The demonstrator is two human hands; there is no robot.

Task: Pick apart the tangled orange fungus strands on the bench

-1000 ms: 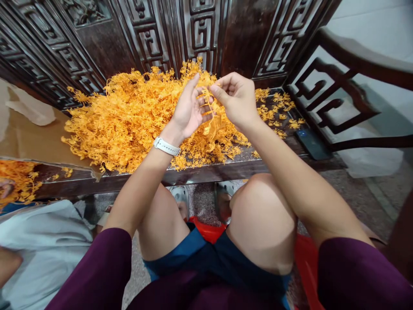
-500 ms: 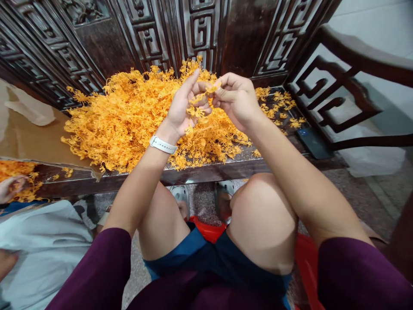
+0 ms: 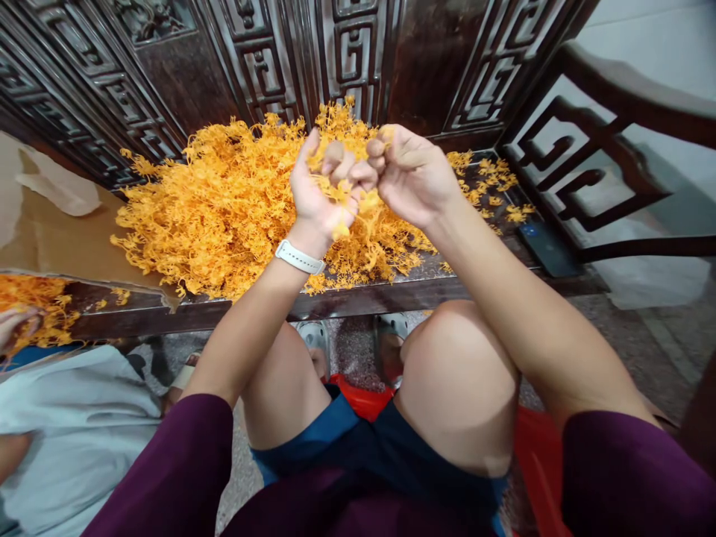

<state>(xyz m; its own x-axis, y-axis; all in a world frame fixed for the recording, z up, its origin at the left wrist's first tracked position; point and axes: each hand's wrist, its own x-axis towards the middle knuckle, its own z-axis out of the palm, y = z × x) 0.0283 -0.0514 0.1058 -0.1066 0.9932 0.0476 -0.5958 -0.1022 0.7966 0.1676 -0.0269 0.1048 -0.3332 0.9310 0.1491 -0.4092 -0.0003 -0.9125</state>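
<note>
A large heap of small, spidery orange flower-like pieces [image 3: 224, 209] lies on the dark wooden bench in front of me. Over its right part, my left hand [image 3: 327, 186] is turned palm up. Its fingers curl around a few orange pieces [image 3: 338, 192], and some dangle below the palm. Close against those fingertips, my right hand [image 3: 414, 168] is closed in a pinch, with a bit of orange [image 3: 387, 134] showing at thumb and forefinger. Motion blur hides the exact shape of what the fingertips grip.
Loose orange pieces and a dark phone [image 3: 548, 246] lie on the bench [image 3: 380, 298] at right. A cardboard sheet [image 3: 67, 231] stands left of the heap. Beyond it, another person's hand [image 3: 19, 324] is at more orange pieces. A carved wooden backrest [image 3: 419, 67] rises behind.
My left hand has shifted slightly lower, and its fingers have curled in. My right hand has turned so more of its palm shows, its pinch now above the left fingertips.
</note>
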